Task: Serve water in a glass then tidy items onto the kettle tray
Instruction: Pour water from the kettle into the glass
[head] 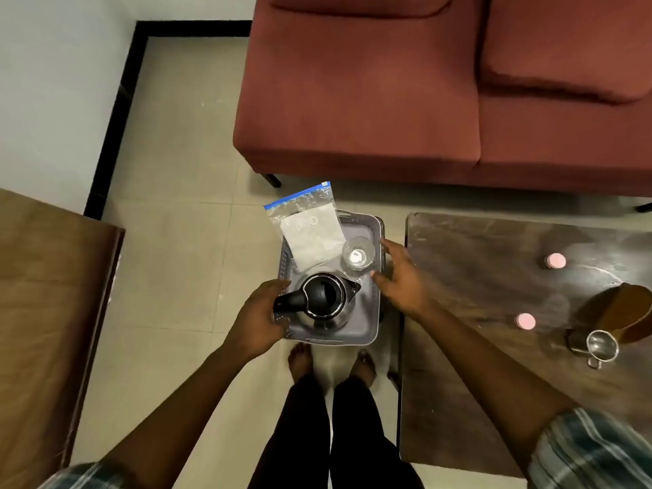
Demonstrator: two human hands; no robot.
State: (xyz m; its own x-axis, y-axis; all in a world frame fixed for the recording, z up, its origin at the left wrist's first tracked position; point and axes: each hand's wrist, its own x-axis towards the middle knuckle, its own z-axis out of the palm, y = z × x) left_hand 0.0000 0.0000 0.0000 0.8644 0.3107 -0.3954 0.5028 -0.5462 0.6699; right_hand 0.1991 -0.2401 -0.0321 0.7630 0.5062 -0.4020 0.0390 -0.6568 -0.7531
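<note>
standing on a pale tiled floor, a person looks down at a big dark red cloth sofa [370,111] across the top of the view. a dark wooden table [494,382] is on the right, and another brown wooden table [42,294] is on the left. between them, just above the bare feet, is a grey plastic tray with little holes in its sides [365,314]. on the near part of the tray sits a shiny metal kettle with a black lid and handle [323,298]. a clear zip bag with a blue strip and white paper inside [310,231] lies on the far part and sticks out past the edge. a small clear drinking glass [358,253] stands upright on the tray, just beside the bag. the left hand [257,317] grips the tray's left edge with curled fingers, next to the kettle handle. the right hand [400,277] is at the tray's right rim with straight fingers, a little spread. on the right table are a small metal cup [599,345] and two round pink lids [555,260].
</note>
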